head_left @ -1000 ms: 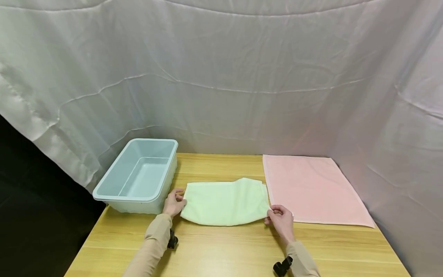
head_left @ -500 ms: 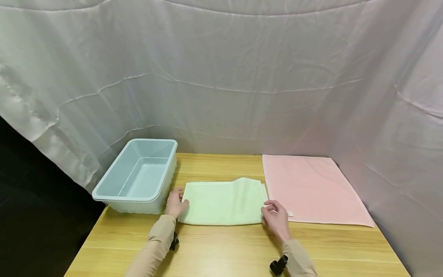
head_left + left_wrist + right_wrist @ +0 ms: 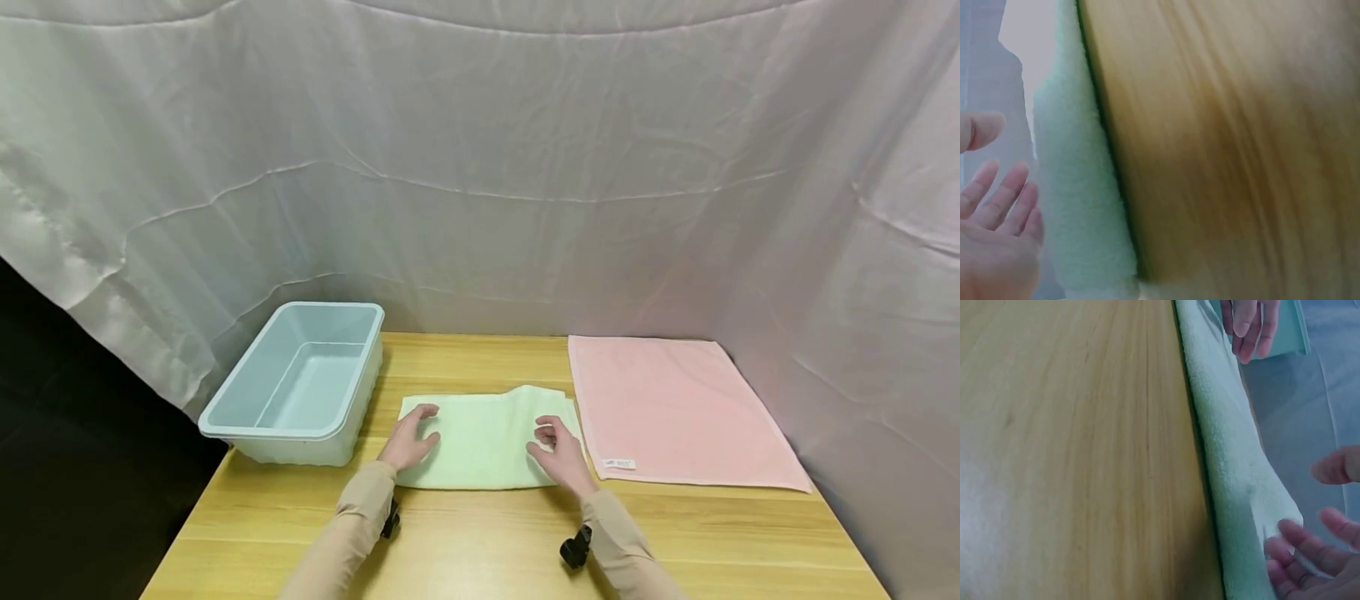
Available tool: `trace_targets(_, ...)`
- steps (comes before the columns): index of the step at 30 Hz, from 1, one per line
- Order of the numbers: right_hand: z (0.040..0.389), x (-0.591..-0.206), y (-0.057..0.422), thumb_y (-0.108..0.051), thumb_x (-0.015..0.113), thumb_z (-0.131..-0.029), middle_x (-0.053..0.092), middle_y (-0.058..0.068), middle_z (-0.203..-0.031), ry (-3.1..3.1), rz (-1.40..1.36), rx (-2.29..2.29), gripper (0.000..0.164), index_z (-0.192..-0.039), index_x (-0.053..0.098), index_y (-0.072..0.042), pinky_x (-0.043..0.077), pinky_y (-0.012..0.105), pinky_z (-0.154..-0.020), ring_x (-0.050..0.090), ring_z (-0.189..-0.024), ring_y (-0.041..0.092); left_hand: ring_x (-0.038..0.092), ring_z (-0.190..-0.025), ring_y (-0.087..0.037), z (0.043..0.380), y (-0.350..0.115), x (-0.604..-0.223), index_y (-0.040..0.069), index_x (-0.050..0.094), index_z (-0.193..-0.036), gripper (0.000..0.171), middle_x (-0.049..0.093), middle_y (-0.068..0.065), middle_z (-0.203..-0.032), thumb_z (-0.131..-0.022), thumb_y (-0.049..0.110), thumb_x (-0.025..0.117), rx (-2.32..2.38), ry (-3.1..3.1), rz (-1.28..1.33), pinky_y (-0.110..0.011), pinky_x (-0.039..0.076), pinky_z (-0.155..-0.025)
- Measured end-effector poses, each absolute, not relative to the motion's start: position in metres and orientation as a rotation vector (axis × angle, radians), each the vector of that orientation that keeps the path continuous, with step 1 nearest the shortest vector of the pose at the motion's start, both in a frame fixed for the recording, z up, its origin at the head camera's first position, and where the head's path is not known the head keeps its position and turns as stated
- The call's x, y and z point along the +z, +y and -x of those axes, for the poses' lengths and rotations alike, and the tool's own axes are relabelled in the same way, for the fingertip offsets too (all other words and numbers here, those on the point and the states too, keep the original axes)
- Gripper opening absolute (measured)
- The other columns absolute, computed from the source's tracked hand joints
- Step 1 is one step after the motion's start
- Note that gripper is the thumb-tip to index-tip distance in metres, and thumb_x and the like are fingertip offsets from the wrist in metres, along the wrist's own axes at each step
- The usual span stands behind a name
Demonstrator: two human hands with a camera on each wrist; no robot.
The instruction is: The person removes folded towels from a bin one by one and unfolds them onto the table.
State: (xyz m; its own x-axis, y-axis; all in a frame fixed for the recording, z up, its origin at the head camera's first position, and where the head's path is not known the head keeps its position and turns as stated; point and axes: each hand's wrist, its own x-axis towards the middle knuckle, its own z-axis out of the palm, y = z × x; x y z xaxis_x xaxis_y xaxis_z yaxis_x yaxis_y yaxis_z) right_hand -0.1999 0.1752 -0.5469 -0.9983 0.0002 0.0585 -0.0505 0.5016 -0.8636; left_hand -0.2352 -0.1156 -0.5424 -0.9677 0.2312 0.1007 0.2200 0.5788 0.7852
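Note:
A pale green towel, folded into a wide strip, lies flat on the wooden table. Over its left end hovers my left hand, thumb and fingers spread apart with nothing between them. My right hand is above the towel's right end, its fingers loosely bent and apart from the thumb. In the left wrist view the fingers are clear of the green towel. The right wrist view shows the right fingers close to the towel's surface; whether they touch it I cannot tell.
A light blue plastic basin stands left of the towel. At the right lies a flat pink towel with a white label at its near left corner. Grey curtains hang behind the wooden table.
Both hands have released the green towel's side edges and moved inward over it. The towel's front edge has become straighter, and the pink towel's label has come into full view.

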Motion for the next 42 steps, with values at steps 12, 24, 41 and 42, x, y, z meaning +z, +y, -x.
trace_targets(12, 0.195, -0.55, 0.182, -0.012, 0.065, -0.09, 0.062, 0.026, -0.126, -2.766, -0.009, 1.463, 0.052, -0.136, 0.047, 0.004, 0.048, 0.057, -0.105, 0.058, -0.121, 0.043, 0.048, -0.135, -0.046, 0.238, -0.117, -0.542, -0.008, 0.05, -0.136, 0.044, 0.056, -0.028, -0.138, -0.094, 0.001, 0.061, 1.22, 2.783, -0.348, -0.057, 0.039, -0.115)
trace_targets(24, 0.191, -0.55, 0.183, -0.013, 0.066, -0.092, 0.06, 0.028, -0.13, -2.766, -0.032, 1.491, 0.059, -0.141, 0.041, 0.005, 0.045, 0.059, -0.107, 0.054, -0.126, 0.045, 0.052, -0.13, -0.045, 0.237, -0.12, -0.541, -0.009, 0.051, -0.134, 0.042, 0.059, -0.027, -0.134, -0.094, 0.002, 0.062, 1.174, 2.821, -0.387, -0.056, 0.042, -0.111)
trace_targets(41, 0.194, -0.548, 0.18, -0.015, 0.066, -0.092, 0.057, 0.031, -0.134, -2.795, -0.052, 1.471, 0.062, -0.143, 0.038, 0.005, 0.044, 0.061, -0.108, 0.053, -0.127, 0.047, 0.057, -0.124, -0.043, 0.236, -0.125, -0.546, -0.007, 0.053, -0.133, 0.042, 0.064, -0.025, -0.127, -0.093, 0.002, 0.062, 1.225, 2.819, -0.327, -0.056, 0.045, -0.109)
trace_targets(42, 0.195, -0.548, 0.179, -0.016, 0.066, -0.092, 0.057, 0.03, -0.134, -2.796, -0.049, 1.465, 0.062, -0.144, 0.038, 0.004, 0.044, 0.061, -0.108, 0.054, -0.127, 0.047, 0.057, -0.124, -0.043, 0.235, -0.126, -0.546, -0.007, 0.053, -0.133, 0.042, 0.064, -0.025, -0.127, -0.093, 0.003, 0.062, 1.231, 2.816, -0.323, -0.056, 0.045, -0.109)
